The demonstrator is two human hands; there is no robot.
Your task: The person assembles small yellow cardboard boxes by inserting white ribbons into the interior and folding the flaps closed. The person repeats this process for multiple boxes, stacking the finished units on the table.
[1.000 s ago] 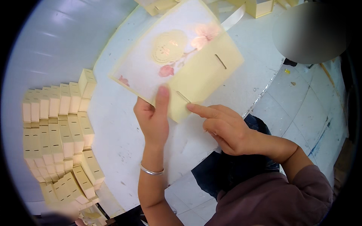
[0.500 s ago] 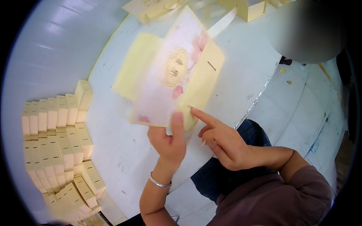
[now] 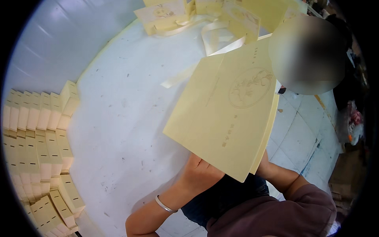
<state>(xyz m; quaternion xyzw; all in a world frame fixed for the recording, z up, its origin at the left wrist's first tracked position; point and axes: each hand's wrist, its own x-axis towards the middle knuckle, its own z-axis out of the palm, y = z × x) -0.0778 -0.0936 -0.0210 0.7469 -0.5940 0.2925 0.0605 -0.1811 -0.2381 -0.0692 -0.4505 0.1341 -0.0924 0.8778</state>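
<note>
Yellow card now flipped, raised

Bare left forearm, thin silver bangle at the wrist. Dusky mauve long sleeve on the right arm, pushed up. Dark blue trousers below.

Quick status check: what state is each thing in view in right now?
Pale yellow card: lifted off the table, tilted, plain side with round emblem facing up.
Left hand: under the card's lower edge, holding it; fingers hidden.
Right hand: mostly hidden behind the card.
Ribbon: loose on the white table.
Folded yellow boxes: flat, stacked in rows at left.
</note>
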